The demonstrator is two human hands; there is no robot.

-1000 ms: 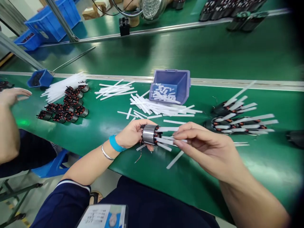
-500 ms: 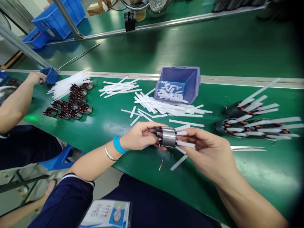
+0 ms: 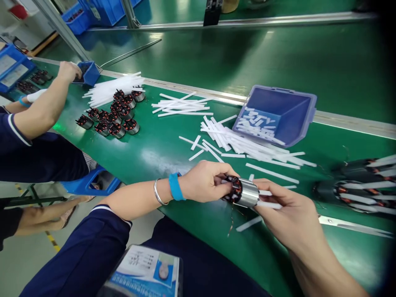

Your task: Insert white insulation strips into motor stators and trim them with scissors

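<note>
A motor stator [image 3: 249, 194], a silver ring with black ends and copper windings, lies sideways between my hands above the green bench. My left hand [image 3: 208, 181] is shut on its black left end, thumb in front, partly hiding the windings. My right hand [image 3: 289, 210] is closed around its other end, where white insulation strips [image 3: 268, 204] stick out. Whether those fingers press on the metal or only the strips is partly hidden. Thin copper leads [image 3: 231, 225] dangle below the stator. Behind my hands, loose white strips [image 3: 244, 142] lie in a heap.
A purple bin [image 3: 297, 113] with short white pieces stands behind the heap. Scissors [image 3: 340, 223] lie right of my right hand, near stators with strips [image 3: 355, 194]. Grouped stators [image 3: 114, 117] stand left. A co-worker's hand [image 3: 69, 71] reaches into a blue bin [image 3: 91, 73].
The view has turned left, so bench items appear farther right. My right hand has closed in on the stator's strip end. My left hand still holds the other end.
</note>
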